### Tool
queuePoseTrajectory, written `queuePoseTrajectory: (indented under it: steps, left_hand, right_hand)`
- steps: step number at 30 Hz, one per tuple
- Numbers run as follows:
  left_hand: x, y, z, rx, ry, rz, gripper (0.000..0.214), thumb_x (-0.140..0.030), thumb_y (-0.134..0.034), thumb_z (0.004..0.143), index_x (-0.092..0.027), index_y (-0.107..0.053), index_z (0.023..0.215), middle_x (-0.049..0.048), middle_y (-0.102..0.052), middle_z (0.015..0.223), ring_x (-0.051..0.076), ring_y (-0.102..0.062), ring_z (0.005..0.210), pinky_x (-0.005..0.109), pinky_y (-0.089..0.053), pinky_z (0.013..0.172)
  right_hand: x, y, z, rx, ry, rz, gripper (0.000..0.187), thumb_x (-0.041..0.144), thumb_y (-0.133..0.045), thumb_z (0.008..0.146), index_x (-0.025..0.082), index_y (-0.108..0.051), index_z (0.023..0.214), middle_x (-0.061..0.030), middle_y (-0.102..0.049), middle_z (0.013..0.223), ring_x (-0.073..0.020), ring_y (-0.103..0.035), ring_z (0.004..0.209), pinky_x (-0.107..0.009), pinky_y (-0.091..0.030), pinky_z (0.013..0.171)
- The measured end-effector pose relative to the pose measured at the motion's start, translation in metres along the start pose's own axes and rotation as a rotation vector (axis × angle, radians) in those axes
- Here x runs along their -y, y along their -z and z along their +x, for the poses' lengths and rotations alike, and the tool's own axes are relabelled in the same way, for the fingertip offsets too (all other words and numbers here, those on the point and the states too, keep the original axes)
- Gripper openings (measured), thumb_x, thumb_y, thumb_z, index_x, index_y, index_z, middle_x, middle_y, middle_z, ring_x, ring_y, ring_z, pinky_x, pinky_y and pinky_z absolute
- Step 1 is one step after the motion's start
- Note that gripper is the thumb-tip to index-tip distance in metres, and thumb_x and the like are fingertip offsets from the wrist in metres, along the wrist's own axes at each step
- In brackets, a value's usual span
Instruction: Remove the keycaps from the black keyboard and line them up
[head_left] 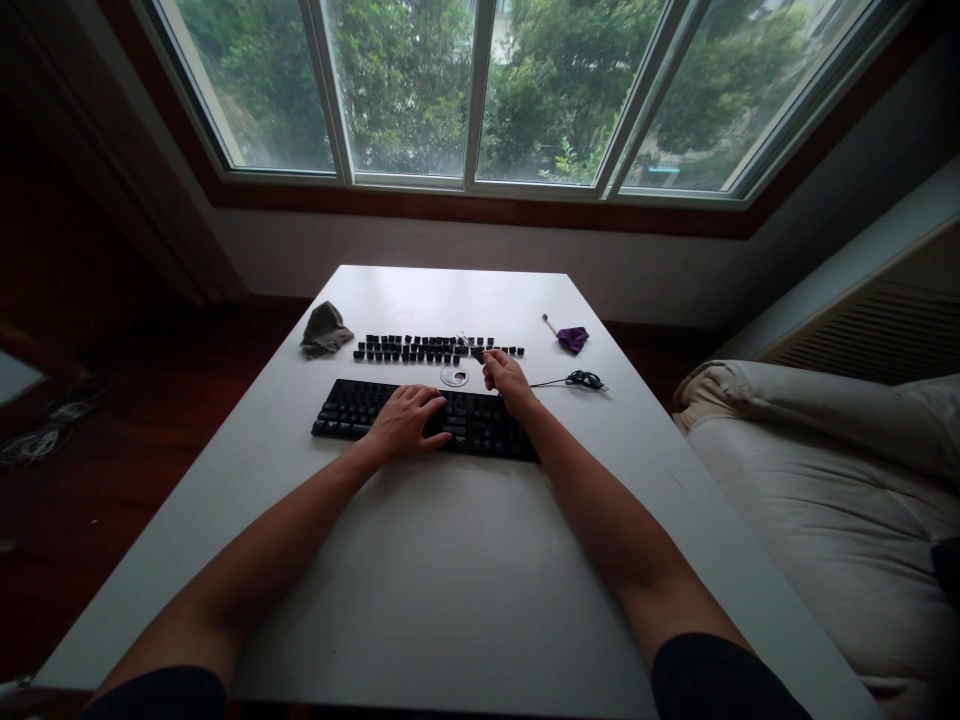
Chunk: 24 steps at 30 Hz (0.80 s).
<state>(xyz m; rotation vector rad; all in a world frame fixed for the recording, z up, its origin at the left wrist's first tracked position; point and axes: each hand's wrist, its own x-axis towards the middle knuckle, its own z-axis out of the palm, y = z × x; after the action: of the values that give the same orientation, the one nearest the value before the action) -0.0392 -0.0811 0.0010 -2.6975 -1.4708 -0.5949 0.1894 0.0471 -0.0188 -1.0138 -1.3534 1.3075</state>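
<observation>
A black keyboard lies across the white table. My left hand rests on its middle, palm down, fingers stretched over the keys and thumb out to the side. Above the keyboard's far edge, my right hand pinches a keycap puller by its dark handle, thin wire prongs pointing away to the left. Loose black keycaps stand in rows beyond the keyboard, partly behind the puller. A small clear round dish sits between them and the keyboard; its contents are too small to make out.
On the far left of the table is a crumpled grey cloth. To the right lie a brush, a purple cloth and a bundled black cable. A sofa stands along the right side; a window is ahead.
</observation>
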Motion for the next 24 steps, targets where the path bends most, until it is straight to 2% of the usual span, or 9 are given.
queuePoseTrajectory:
  steps: [2,5,9,11,17,24]
  left_hand:
    - [0.0,-0.001,0.0,0.023,-0.03,-0.002,0.062,-0.06,-0.063,0.084,-0.023,-0.057,0.134,0.0119,-0.056,0.137,0.033,-0.049,0.126,0.051,-0.036,0.11]
    - [0.0,-0.002,0.0,0.052,-0.058,-0.01,0.07,-0.063,-0.064,0.082,-0.022,-0.055,0.137,0.0125,-0.055,0.138,0.033,-0.05,0.126,0.05,-0.036,0.111]
    - [0.0,-0.004,0.0,0.061,-0.033,-0.007,0.072,-0.063,-0.066,0.08,-0.022,-0.054,0.138,0.0127,-0.055,0.139,0.033,-0.05,0.126,0.05,-0.037,0.11]
    - [0.0,-0.005,0.0,0.06,-0.011,-0.003,0.071,-0.063,-0.065,0.081,-0.021,-0.054,0.137,0.013,-0.056,0.138,0.033,-0.051,0.125,0.049,-0.038,0.109]
    - [0.0,-0.007,-0.001,0.053,0.023,-0.001,0.07,-0.064,-0.065,0.081,-0.021,-0.055,0.136,0.0128,-0.057,0.137,0.032,-0.051,0.125,0.049,-0.039,0.108]
    - [0.0,-0.009,0.001,0.051,0.02,-0.007,0.07,-0.063,-0.066,0.081,-0.021,-0.054,0.137,0.0127,-0.057,0.138,0.032,-0.051,0.125,0.049,-0.039,0.109]
  right_hand:
    - [0.002,-0.003,-0.003,0.011,0.001,0.09,0.037,0.054,-0.065,0.08,0.023,-0.051,0.094,0.0064,-0.051,0.06,-0.0097,-0.045,0.048,-0.024,-0.039,0.048]
    - [0.009,-0.007,-0.008,0.052,-0.007,0.192,0.041,0.052,-0.071,0.077,0.024,-0.048,0.096,0.0039,-0.062,0.068,-0.0122,-0.057,0.058,-0.027,-0.049,0.06]
    - [0.013,-0.012,-0.014,0.11,-0.008,0.2,0.043,0.047,-0.078,0.072,0.023,-0.049,0.092,-0.0017,-0.071,0.083,-0.0166,-0.068,0.077,-0.033,-0.054,0.075]
    - [0.013,-0.014,-0.015,0.125,0.001,0.135,0.041,0.049,-0.077,0.073,0.022,-0.052,0.091,-0.0024,-0.07,0.083,-0.017,-0.068,0.078,-0.032,-0.054,0.075]
    - [0.008,-0.02,-0.018,0.157,0.126,-0.091,0.035,0.049,-0.073,0.076,0.021,-0.06,0.092,0.0017,-0.062,0.072,-0.0126,-0.056,0.06,-0.028,-0.047,0.06]
    - [-0.001,-0.023,-0.018,0.183,0.236,-0.286,0.03,0.044,-0.068,0.078,0.022,-0.061,0.097,0.001,-0.064,0.075,-0.0159,-0.06,0.068,-0.029,-0.048,0.064]
